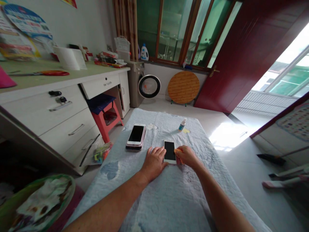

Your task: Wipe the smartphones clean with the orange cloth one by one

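A white phone [169, 151] with a dark screen lies face up on a pale blue cloth [169, 193] spread over a table. My left hand [154, 162] rests flat on the cloth, fingers stretched out, touching the phone's left edge. My right hand [185, 155] sits at the phone's lower right corner with its fingers pinched on a small orange piece that I cannot make out. A stack of phones [136, 136] lies further left. A small spray bottle [182, 125] stands beyond, beside a yellow scrap [185, 130].
A white desk with drawers [60, 112] runs along the left, a red stool [106, 117] tucked under it. A washing machine [145, 85] and a round wooden board [183, 87] stand by the far wall. A green basin [38, 203] sits at the lower left. Broom and dustpan lie right.
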Demonstrator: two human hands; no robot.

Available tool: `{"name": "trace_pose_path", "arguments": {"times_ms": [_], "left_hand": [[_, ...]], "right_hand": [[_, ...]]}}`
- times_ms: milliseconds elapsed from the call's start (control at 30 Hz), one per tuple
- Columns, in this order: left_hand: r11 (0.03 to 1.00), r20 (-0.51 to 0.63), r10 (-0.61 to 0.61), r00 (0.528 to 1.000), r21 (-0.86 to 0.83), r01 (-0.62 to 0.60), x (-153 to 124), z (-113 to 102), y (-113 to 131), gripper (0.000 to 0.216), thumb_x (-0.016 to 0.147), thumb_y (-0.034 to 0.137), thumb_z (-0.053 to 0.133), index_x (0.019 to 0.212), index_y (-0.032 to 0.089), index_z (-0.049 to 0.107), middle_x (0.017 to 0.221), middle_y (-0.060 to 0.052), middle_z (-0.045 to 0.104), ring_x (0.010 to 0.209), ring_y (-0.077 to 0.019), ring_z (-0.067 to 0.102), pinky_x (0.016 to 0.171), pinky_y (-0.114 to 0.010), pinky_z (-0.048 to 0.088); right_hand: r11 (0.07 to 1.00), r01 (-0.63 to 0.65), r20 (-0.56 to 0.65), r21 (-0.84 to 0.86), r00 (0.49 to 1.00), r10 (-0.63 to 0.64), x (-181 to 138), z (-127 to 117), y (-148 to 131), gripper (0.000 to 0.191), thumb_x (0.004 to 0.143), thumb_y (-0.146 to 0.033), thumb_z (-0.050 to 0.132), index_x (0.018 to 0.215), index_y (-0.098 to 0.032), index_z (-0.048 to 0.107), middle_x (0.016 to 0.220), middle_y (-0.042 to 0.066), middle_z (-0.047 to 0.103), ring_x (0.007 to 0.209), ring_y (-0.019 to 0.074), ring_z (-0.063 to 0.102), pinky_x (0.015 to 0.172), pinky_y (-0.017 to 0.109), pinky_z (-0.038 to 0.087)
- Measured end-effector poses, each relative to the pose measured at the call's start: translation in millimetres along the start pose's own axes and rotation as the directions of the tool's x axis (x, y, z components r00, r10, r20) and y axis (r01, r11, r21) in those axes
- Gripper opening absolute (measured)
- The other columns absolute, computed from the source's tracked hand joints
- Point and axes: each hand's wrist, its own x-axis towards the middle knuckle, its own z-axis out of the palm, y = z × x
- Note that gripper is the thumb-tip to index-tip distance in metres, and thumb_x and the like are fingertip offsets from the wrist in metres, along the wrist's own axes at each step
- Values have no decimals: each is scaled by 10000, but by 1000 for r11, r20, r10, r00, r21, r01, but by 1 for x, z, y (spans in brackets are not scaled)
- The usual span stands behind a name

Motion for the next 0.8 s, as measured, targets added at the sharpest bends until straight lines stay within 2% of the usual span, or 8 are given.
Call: {"name": "trace_pose_path", "arguments": {"times_ms": [133,267,500,667,800], "left_hand": [[1000,-1,1,1000,6,-1,0,0,1,488,888,419,602,1315,200,511,1405,-104,523,1292,-275,446,1106,-519,255],[1000,-2,5,1000,11,-5,-1,1,1,481,893,403,596,1321,204,506,1408,-101,520,1292,-275,446,1105,-517,260],[1000,-4,4,1000,5,-4,0,3,-3,483,890,399,599,1329,221,501,1410,-103,515,1287,-277,450,1102,-510,267],[1000,3,-2,1000,-21,2,0,3,-4,517,881,444,606,1325,201,501,1409,-99,517,1298,-273,442,1104,-494,275],[999,0,3,1000,-37,-3,0,1,-5,523,885,463,592,1331,206,499,1403,-101,524,1295,-272,449,1104,-488,276]], "right_hand": [[999,27,0,-32,1000,-27,-20,0,-6,329,848,-287,446,650,-148,669,740,56,654,654,121,545,598,222,326],[993,64,-2,-98,998,-64,-34,2,-9,297,862,-284,451,752,-150,692,815,69,647,722,137,550,627,231,322],[985,142,62,-94,989,-136,-50,-7,-10,252,875,-283,487,804,-166,698,818,54,624,752,143,549,668,239,348],[970,243,-72,-19,967,-244,-49,-10,-18,167,857,-192,512,803,-178,669,901,59,586,816,145,545,734,236,390],[949,315,-47,-26,947,-316,-45,4,-21,154,821,-113,515,811,-176,655,865,51,568,817,153,526,751,241,390]]}}
